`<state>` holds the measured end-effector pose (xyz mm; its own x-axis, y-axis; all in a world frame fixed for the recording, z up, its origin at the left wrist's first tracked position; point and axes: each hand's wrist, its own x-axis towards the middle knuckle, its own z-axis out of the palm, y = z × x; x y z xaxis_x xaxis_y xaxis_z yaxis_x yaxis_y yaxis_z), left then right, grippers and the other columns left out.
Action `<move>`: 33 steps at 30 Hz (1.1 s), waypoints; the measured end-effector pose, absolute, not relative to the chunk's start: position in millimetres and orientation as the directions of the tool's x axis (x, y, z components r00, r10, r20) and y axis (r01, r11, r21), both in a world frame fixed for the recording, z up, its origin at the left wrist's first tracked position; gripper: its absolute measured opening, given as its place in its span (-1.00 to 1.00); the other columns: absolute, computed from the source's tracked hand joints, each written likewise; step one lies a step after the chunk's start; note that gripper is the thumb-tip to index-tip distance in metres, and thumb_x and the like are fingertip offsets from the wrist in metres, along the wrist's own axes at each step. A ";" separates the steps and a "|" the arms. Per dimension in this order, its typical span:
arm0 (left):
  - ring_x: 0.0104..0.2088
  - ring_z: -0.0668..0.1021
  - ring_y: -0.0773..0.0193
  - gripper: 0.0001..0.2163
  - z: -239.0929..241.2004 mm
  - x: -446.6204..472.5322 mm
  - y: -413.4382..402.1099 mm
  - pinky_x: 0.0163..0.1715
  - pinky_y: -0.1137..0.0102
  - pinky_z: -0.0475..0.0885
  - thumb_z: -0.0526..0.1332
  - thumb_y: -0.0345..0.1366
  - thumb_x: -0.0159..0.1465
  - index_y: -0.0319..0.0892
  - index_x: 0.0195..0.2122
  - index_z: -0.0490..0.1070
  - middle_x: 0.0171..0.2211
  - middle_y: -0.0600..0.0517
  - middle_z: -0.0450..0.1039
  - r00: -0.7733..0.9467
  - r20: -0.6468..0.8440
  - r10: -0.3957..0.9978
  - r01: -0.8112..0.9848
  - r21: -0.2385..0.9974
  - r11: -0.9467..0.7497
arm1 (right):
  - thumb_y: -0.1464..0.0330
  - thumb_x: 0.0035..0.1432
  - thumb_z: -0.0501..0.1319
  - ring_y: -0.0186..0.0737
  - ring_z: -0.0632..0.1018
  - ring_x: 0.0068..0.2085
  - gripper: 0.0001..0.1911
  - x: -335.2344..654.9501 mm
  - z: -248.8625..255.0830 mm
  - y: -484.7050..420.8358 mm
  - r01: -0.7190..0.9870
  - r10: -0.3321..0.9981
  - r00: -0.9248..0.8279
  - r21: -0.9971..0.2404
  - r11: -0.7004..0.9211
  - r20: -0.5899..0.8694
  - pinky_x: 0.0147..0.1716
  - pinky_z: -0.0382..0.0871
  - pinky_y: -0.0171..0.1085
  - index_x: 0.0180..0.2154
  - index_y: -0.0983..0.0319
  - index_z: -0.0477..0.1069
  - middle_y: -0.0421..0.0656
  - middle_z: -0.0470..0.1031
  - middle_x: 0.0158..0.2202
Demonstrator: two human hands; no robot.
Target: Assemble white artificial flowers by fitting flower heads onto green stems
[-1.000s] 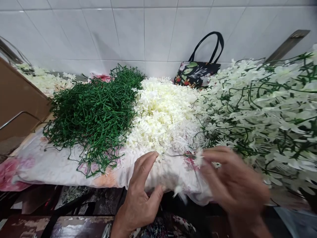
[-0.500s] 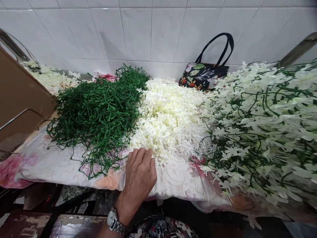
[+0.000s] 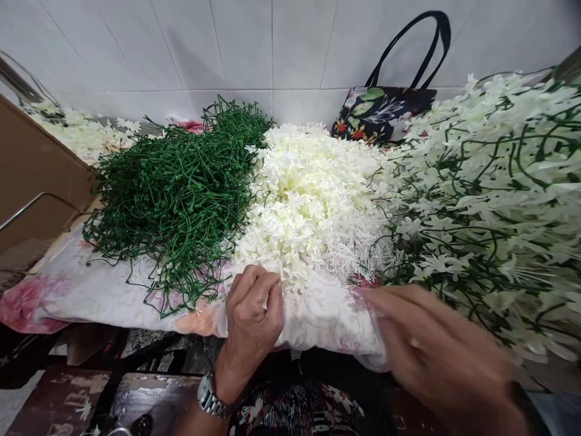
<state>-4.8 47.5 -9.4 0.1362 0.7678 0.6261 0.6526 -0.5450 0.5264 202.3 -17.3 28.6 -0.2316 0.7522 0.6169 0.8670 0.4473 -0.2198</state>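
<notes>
My left hand, with a metal watch on the wrist, is closed at the near edge of a heap of white artificial flower heads. Thumb and forefinger press together; what they may pinch is too small to make out. Motion smears my right hand, which hovers over the table's front edge beside white flowers on green stems. Its fingers point left towards some thin white stamen strands. To the left of the flower heads lies a tangled pile of green plastic stems.
A floral cloth covers the table. Against the tiled wall leans a black flowered bag. A cardboard box stands at the left, with more white blossoms behind it.
My right hand has come into view at the lower right, moving fast. The left hand stays at the same place with its fingers pinched tighter. The view has shifted slightly.
</notes>
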 end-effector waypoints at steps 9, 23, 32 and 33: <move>-0.47 0.47 0.36 -0.86 -11.8 -10.3 33.6 -0.52 0.52 0.36 0.17 -0.53 0.12 -0.18 -0.47 0.45 -0.49 0.08 0.38 -0.003 0.411 0.912 0.350 0.855 -0.384 | 0.48 0.22 0.07 -0.30 0.48 -0.38 -0.83 143.6 -3.4 18.0 0.639 0.855 -0.248 -0.587 0.497 0.455 -0.39 0.41 -0.31 -0.17 0.32 0.37 -0.10 0.46 -0.37; -0.43 0.50 0.34 -0.82 -7.3 -16.5 17.6 -0.42 0.48 0.41 0.09 -0.55 0.21 -0.17 -0.28 0.41 -0.44 0.05 0.46 0.174 0.452 0.875 0.365 0.795 -0.484 | 0.54 0.20 0.04 -0.37 0.42 -0.48 -0.83 132.8 2.5 19.5 0.496 0.835 -0.296 -0.673 0.549 0.463 -0.51 0.31 -0.39 -0.31 0.24 0.36 -0.21 0.38 -0.50; -0.48 0.45 0.33 -0.82 -8.2 -36.7 13.2 -0.50 0.46 0.36 0.04 -0.56 0.17 -0.17 -0.44 0.33 -0.52 0.06 0.37 0.036 0.426 0.904 0.485 0.783 -0.389 | 0.49 0.26 0.01 -0.24 0.45 -0.36 -0.82 130.5 -2.2 39.7 0.703 0.787 -0.361 -0.408 0.582 0.500 -0.39 0.31 -0.28 -0.30 0.25 0.37 -0.12 0.41 -0.41; -0.47 0.45 0.32 -0.82 -7.6 -38.5 14.3 -0.48 0.44 0.37 0.04 -0.56 0.17 -0.17 -0.45 0.33 -0.52 0.06 0.37 0.037 0.417 0.908 0.511 0.773 -0.376 | 0.50 0.25 0.00 -0.21 0.44 -0.34 -0.80 129.1 -0.7 44.6 0.734 0.779 -0.369 -0.356 0.579 0.507 -0.37 0.30 -0.26 -0.31 0.25 0.37 -0.10 0.40 -0.41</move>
